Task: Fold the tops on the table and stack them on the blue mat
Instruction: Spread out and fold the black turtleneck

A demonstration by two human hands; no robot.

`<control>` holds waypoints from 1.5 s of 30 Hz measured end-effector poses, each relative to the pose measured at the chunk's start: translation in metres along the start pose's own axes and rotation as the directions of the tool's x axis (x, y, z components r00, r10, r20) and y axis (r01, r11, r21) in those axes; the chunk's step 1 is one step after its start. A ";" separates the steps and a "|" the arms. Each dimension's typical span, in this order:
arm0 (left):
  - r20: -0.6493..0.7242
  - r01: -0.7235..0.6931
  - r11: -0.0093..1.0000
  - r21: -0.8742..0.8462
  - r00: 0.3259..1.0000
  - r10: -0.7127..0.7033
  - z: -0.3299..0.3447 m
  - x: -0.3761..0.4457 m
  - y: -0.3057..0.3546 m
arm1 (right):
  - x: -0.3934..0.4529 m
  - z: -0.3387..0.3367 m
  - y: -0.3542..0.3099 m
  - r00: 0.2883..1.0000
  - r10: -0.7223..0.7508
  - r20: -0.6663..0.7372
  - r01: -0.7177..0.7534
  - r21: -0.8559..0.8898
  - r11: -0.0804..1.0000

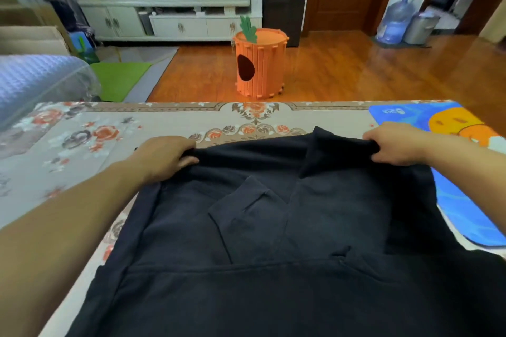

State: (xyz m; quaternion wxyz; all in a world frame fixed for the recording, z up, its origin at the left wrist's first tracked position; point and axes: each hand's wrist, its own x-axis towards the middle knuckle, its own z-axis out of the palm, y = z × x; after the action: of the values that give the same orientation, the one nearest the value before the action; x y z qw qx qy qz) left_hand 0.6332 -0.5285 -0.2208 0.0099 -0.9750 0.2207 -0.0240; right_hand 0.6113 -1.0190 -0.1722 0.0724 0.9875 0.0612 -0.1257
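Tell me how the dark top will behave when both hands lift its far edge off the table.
The dark top will probably sag between the left hand and right hand: it already bunches at each grip. The folded-in sleeves look loose and may slide open. Its thick-looking fabric suggests some weight, so it should drape rather than flutter.

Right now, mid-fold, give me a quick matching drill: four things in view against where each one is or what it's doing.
Things:
1. left hand
2. right hand
3. blue mat
4. carrot bin

Places or states:
A. on the wooden floor beyond the table
B. grips the black top's far edge, at its left end
C. on the table's right end, partly under the black top
D. grips the black top's far edge, at its right end

Pairs: 1-B, 2-D, 3-C, 4-A
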 end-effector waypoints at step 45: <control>0.308 0.059 0.895 -0.442 0.947 0.090 0.012 -0.078 0.276 | -0.137 0.124 -0.062 0.890 0.455 -0.001 -0.424 0.360 0.831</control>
State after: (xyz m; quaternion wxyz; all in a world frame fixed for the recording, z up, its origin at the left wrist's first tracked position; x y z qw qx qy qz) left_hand 0.4446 -0.7441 -0.2440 -0.1775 -0.9402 0.2236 0.1856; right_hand 0.4411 -0.9917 -0.2632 -0.0802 0.9763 -0.1879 -0.0717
